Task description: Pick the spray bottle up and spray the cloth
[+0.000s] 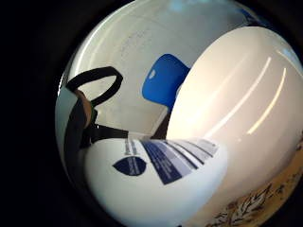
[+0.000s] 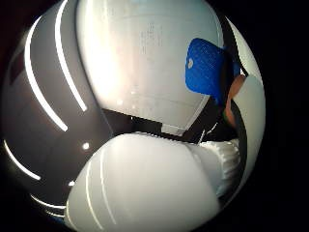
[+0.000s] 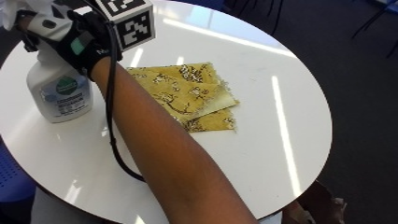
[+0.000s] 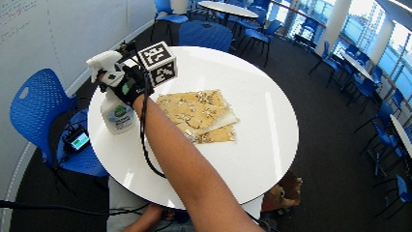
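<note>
The fingers (image 3: 37, 21) of the gloved right hand (image 3: 78, 39) are curled round the neck of the spray bottle (image 3: 59, 95), which apparently stands on the surface (image 3: 261, 93), unlifted, with the folded yellow cloth (image 3: 187, 95) just beside, unsprayed.

spray bottle (image 3: 60, 91) head hidden by gloved hands (image 3: 74, 39), label print unreadable

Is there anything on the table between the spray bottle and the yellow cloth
Nothing visible. The gloved right hand is at the spray bottle neck, and only bare white table lies between the bottle and the yellow cloth beside it.
</note>
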